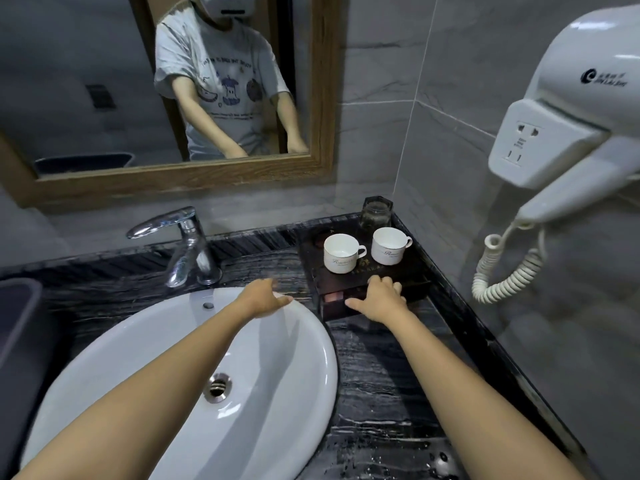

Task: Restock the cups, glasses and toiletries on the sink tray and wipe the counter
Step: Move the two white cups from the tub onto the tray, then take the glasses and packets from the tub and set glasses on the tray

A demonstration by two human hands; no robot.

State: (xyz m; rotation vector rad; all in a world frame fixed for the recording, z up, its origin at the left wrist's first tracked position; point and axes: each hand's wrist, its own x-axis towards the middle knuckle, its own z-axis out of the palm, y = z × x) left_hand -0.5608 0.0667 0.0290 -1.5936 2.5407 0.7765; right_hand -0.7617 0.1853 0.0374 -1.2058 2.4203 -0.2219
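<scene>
Dark marble table point(377, 368) carries a white sink point(277, 341) and, in the back corner, a black tray point(412, 271) with two cups point(341, 253) and a glass point(376, 213). Left hand point(265, 297) rests spread on the sink's rim; right hand point(381, 299) lies on the tray's front edge, whether gripping I cannot tell.

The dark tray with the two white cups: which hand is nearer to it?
Right. The right hand rests on the tray's front edge; the left hand is beside it, over the sink rim.

two white cups point(341, 253) point(388, 245), one glass point(376, 213), one tray point(414, 271), two hands point(265, 297) point(382, 299).
</scene>
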